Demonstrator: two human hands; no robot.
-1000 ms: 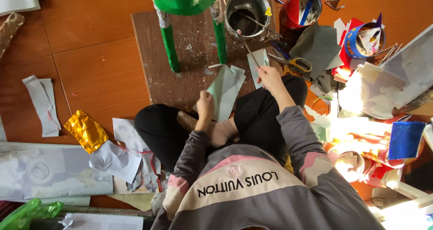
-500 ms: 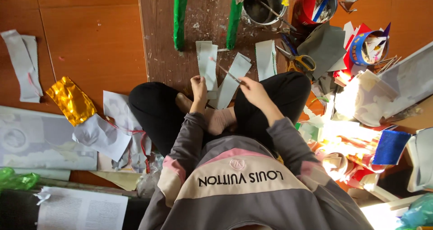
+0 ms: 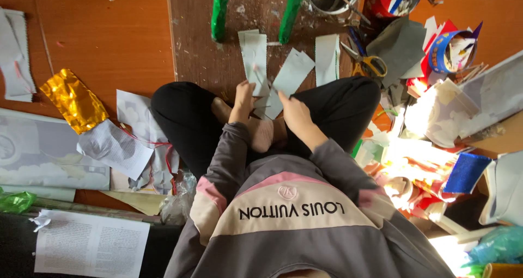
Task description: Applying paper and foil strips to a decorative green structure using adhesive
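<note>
Your left hand [image 3: 243, 95] is clenched on the lower end of a long pale paper strip [image 3: 254, 57], which lies up across the wooden board [image 3: 196, 43], well to the left of the yellow-handled scissors [image 3: 370, 65]. Your right hand [image 3: 294, 112] sits lower and left of those scissors, its grip closed on the bottom corner of a tilted pale piece [image 3: 294, 71]. Whether the fingers pinch only that piece or also the small scrap beneath it, I cannot tell.

The likeliest trouble is the two sheets shifting against each other. Each is held only at its near end, so the far ends lie loose and a small tug could skew or crease them. A third pale strip [image 3: 327, 52], just left of the scissors, lies unheld and close to your right wrist's path; a sweep of your sleeve could drag it out of place.

The two green tubes [image 3: 220, 11] stand up-left of the scissors, touching the top of the long strip, so pushing the strip forward may buckle it. The open scissors lie near your right knee, so mind the blades if you reach that way.
</note>
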